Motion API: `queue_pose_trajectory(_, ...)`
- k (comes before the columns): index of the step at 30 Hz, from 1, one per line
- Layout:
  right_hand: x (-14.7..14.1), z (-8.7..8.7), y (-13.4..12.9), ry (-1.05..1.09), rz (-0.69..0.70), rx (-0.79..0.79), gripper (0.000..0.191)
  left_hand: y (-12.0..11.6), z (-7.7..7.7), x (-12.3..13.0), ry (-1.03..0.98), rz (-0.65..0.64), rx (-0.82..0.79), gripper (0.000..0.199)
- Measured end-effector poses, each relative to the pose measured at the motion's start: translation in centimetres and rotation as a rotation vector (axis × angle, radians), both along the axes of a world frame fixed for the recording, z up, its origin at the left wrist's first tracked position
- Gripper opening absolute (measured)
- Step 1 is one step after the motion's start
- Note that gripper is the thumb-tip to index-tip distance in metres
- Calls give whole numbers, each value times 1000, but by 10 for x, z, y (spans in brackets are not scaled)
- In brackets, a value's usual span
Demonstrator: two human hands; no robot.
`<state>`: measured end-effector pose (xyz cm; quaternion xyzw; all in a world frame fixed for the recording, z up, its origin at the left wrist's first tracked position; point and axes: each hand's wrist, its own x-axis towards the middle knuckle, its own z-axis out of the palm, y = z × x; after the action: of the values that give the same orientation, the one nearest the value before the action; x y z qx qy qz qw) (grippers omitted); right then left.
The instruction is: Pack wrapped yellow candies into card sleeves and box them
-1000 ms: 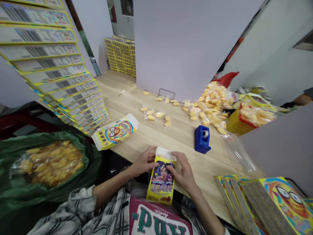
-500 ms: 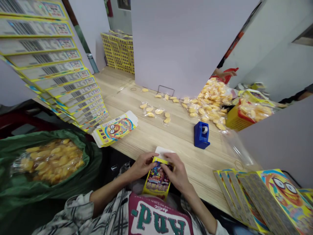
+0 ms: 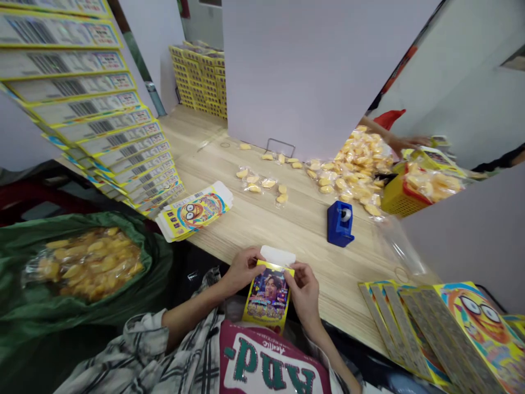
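Printed yellow card packet [image 3: 267, 298]: upright between both hands, just below the fingertips, its photo panel facing up and a white flap [image 3: 278, 255] rising past its top edge.
Left hand [image 3: 244, 271]: fingers bent, closed firmly on the packet's left edge near the top.
Right hand [image 3: 304, 293]: fingers curled inward, gripping the right edge; holding from both edges appears to leave the flap and most of the panel uncovered.
Beyond the left fingers: a stack of flat printed cards [image 3: 192, 212] on the wooden table [image 3: 303, 257], apparently kept close for easy reach.
Left of the left fingers: a green sack [image 3: 82, 221] lined with clear plastic, holding yellow snack pieces [image 3: 88, 265].
Beyond the right fingers: a blue tape dispenser [image 3: 339, 223], with small clear snack packets [image 3: 254, 179] farther off.
Right of the right fingers: fanned printed cards [image 3: 463, 339].
Well past the fingers: a heap of packets [image 3: 356, 161], a yellow basket [image 3: 400, 200] and a co-worker's hand [image 3: 410, 142] reaching across.
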<state>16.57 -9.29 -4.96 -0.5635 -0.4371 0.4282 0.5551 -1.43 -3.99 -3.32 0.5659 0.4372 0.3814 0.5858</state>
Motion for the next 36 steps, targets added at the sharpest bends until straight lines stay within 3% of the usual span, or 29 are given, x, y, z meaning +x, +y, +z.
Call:
queue_pose_trajectory(3,-2,7,3,103,13,-24,34,3,2,3,-58,36,-65,26)
queue_pose_trajectory(5,0,13,4,81,90,-49,28,7,4,0,-84,-34,-65,34)
queue_pose_trajectory(9,8,24,5,-34,178,-14,21,12,12,-11,-13,-211,-12,18)
queue_pose_trajectory(16,15,35,11,-274,268,17,11,12,17,-14,29,-232,69,19)
queue_pose_trajectory(21,18,49,26,-288,299,-29,18,26,22,-10,-131,-225,-173,24)
queue_pose_trajectory(24,19,53,29,-262,303,-17,23,31,24,-11,-130,-238,-182,26)
queue_pose_trajectory(29,17,45,17,-191,303,65,18,22,16,-17,-138,-332,-73,25)
queue_pose_trajectory(34,9,28,4,-98,206,68,17,8,6,-13,-90,-232,139,22)
queue_pose_trajectory(36,8,22,2,-35,195,39,18,3,7,-9,-134,-207,74,20)
